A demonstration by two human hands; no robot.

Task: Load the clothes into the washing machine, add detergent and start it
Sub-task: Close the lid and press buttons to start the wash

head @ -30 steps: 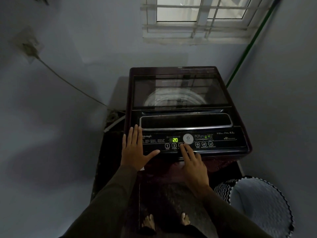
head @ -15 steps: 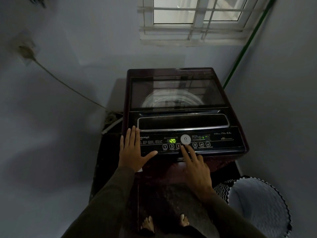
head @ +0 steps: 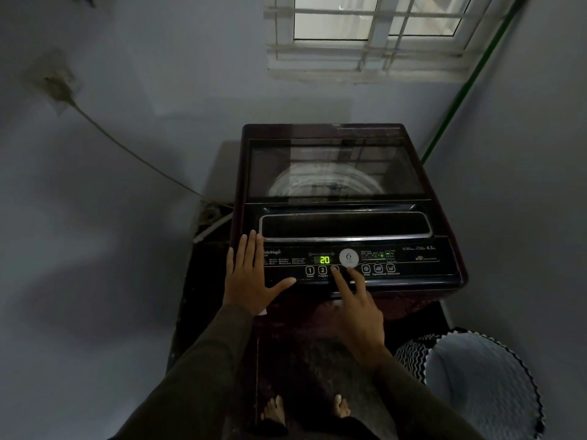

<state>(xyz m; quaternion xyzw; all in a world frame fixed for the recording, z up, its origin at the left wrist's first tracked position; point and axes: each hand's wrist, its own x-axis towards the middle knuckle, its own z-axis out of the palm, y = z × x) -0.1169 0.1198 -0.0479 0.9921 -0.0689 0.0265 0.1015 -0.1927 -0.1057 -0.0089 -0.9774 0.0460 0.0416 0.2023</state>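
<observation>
Head view shows our right hand, index finger outstretched, touching the third button on the washing machine, while our left hand rests spread flat beside it.

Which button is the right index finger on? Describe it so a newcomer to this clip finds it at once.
Start at the dark top-loading washing machine under the window, then drop to its front control panel with the green "20" display. Below that display, buttons 1 and 2 sit in a row; the pressed button is next on their right, half covered by the right hand.
</observation>
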